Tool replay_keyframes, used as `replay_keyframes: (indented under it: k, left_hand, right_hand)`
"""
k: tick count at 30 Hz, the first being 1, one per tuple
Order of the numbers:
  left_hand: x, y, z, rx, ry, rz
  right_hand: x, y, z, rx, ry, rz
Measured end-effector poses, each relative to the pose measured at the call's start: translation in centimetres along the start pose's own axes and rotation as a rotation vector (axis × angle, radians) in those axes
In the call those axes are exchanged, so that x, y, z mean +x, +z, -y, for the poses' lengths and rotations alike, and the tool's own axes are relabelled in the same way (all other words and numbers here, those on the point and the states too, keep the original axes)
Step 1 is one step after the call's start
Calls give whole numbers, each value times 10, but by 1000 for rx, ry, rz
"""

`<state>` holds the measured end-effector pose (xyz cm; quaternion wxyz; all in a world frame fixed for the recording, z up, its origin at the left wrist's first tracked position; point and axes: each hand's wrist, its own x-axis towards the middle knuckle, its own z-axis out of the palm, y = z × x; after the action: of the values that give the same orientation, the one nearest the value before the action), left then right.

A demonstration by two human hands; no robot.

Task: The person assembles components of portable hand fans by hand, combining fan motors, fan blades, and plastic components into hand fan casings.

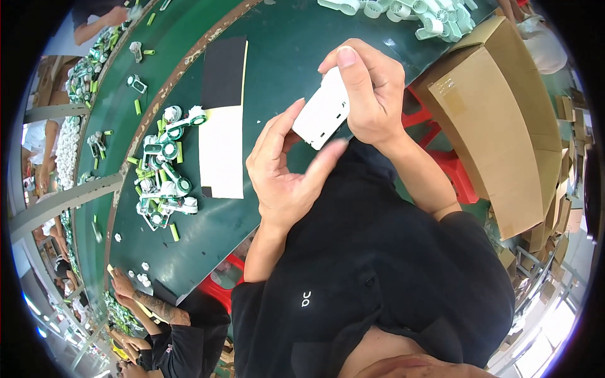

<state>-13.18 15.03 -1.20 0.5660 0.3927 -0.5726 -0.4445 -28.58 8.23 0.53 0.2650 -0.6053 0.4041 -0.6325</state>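
Note:
A white rectangular plastic case [321, 113] with small dark slots along one side is held up, tilted, above the near edge of the green table [271, 75]. My right hand [377, 104] grips its right side, with the thumb bent over the upper face and the fingers behind. Cupped at the lower left of the case is my left hand [283, 179], its fingertips against the left edge. The left thumb lies by the lower end and is slightly blurred. What is behind the case is hidden.
White-and-green devices with lime-green cylinders [165, 179] lie piled at the left, beside a black-and-white sheet [222, 151]. Pale green plastic parts [435, 22] are heaped at the far edge. An open cardboard box [488, 126] and red stool [459, 173] stand right. A co-worker's arm [157, 307] is lower left.

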Motion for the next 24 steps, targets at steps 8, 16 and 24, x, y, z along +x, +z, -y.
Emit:
replay_keyframes:
  k: [8,16,24]
  left_hand:
    - [-4,3,12,290,128,-131]
    - [-26,-21,-3,317,-179,-160]
    - [-66,-50,2,329,-147,-277]
  right_hand:
    - [12,3,-7,-61,-74,152]
    - [8,37,8,-209,-197,625]
    - [-11,84,32,-257,-268,794]
